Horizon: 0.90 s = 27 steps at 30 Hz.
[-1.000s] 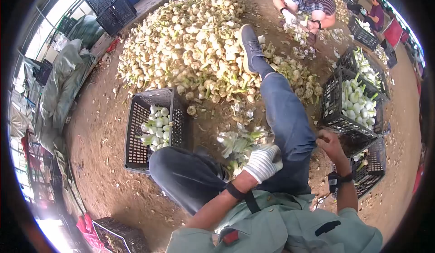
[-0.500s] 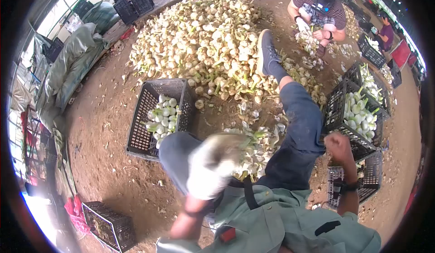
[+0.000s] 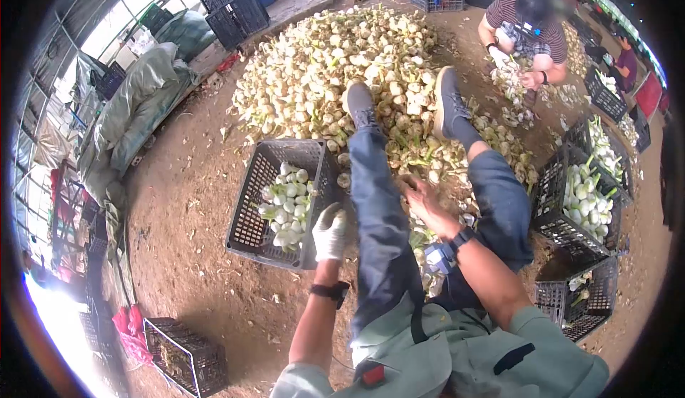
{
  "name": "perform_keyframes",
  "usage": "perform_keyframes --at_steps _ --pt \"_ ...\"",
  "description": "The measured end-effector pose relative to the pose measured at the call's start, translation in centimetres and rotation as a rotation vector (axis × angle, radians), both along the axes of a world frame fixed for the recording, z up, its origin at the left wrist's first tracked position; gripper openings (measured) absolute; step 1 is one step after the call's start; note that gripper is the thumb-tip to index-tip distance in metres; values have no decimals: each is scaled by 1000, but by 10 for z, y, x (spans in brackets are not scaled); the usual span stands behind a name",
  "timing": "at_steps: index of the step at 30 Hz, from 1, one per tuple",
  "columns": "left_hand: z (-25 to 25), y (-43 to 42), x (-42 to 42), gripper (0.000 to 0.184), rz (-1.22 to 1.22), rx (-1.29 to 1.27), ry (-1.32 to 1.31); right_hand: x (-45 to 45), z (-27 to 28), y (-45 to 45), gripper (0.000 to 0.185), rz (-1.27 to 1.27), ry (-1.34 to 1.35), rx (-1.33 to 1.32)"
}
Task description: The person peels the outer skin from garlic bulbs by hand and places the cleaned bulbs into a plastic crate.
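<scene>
My left hand, in a white glove, is just outside the right wall of a black crate. Its fingers are slightly apart and bent, with nothing visible in them. White peeled bulbs with green stems lie inside that crate. Between my knees, my bare right hand is low over the ground, fingers partly spread and no item visible in them. Leafy peelings lie below it, partly behind my wrist. Beyond my shoes rises a large heap of unpeeled bulbs.
Stacked black crates with peeled bulbs stand at the right. A person crouches at the upper right, handling bulbs. Another crate is at the lower left, and covered bundles lie along the left side.
My left leg has stretched out toward the heap. My gloved left hand has moved to the crate's side, and my right hand has come from the right side to between my legs.
</scene>
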<state>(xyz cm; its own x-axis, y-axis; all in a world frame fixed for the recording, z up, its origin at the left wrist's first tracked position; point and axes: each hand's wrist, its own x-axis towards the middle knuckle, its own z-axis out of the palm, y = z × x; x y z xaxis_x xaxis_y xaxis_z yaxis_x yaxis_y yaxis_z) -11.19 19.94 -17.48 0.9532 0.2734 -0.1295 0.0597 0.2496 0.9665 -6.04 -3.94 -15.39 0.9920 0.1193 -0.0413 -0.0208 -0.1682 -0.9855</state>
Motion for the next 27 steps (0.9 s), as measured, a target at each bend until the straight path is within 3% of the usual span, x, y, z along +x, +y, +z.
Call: perform_keyframes --at_steps 1,3,4,6,8,10,11,12,14,15,16,18,19,22,24,27 --pt "-4 -8 12 31 -30 26 37 9 -21 0 36 3 7 -4" --pt "-40 -17 39 31 -53 101 29 20 -60 -4 32 -49 305 306" --pt "-45 -22 45 31 -72 126 40 13 -19 5 32 -93 236 -47" --pt "-79 -24 60 32 -116 2 167 23 -76 -3 33 -28 246 51" --pt "-79 -29 63 27 -62 -82 169 28 -67 1 33 -60 312 8" --pt "-84 -29 57 15 -82 -6 193 27 -70 -6 31 -76 261 -124" --pt "-84 -27 49 15 -77 -9 203 27 -81 -3 28 -100 220 64" --pt "-82 -23 40 13 -111 102 134 21 -87 -7 28 -97 227 63" --pt "-51 -13 10 14 -205 225 65 1 -51 -14 25 -186 -122 -188" --pt "-42 -2 -8 14 -250 249 55 -13 -27 -23 23 -109 68 -159" --pt "-38 5 -25 14 -302 272 44 -27 -12 -29 23 -123 73 -161" --pt "-33 11 -47 16 -329 184 111 -50 7 -37 26 109 -4 -150" --pt "-34 15 -45 21 -380 216 138 -48 0 -45 28 204 -84 -399" --pt "-21 -2 -18 30 -284 353 -39 -59 23 -32 29 276 -105 -400" --pt "-18 -16 -1 40 -222 282 -123 -58 31 -28 30 306 -46 -369" --pt "-22 -21 9 36 -182 371 -92 -54 26 -19 27 243 -92 -351"
